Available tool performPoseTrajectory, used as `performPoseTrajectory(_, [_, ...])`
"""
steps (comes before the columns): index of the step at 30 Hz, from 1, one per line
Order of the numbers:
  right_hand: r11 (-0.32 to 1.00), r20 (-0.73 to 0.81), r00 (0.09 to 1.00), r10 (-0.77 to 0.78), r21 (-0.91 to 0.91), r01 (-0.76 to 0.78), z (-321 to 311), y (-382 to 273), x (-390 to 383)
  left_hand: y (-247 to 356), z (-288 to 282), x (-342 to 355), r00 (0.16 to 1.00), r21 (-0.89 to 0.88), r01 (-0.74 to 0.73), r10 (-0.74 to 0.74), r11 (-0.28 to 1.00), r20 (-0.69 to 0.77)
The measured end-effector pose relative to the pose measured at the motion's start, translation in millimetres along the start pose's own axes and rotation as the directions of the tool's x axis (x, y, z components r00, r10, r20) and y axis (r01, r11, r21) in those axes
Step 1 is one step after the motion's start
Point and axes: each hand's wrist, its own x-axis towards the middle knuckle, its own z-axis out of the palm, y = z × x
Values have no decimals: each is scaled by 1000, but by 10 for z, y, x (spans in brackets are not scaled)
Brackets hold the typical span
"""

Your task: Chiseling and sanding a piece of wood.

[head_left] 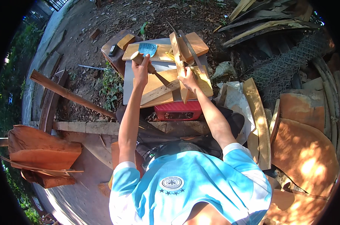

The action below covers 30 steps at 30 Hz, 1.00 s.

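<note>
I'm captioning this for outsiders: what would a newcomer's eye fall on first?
Probably the light-blue shirt, filling the lower middle. Above it, the left hand grips a wooden-handled chisel over pale boards, with bright pinkish-red plastic showing below them. Tangled wire mesh stands out at upper right.
</note>
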Motion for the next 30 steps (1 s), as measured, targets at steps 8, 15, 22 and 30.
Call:
performPoseTrajectory(8, [999, 16, 999, 29, -14, -29, -7, -26, -12, -5, 151, 21, 997, 64, -34, 30, 997, 68])
performPoseTrajectory(15, [1000, 11, 1000, 7, 13, -7, -17, 23, 29, -55, 59, 34, 996, 37, -86, 86, 996, -17])
performPoseTrajectory(22, [1000, 6, 1000, 16, -22, -16, -30, 3, 8, -29, 170, 32, 997, 100, -74, 75, 992, -4])
performPoseTrajectory(30, [993, 49, 992, 116, -1, -116, -50, -216, -65, -54, 304, 82, 993, 143, -107, 97, 984, 74])
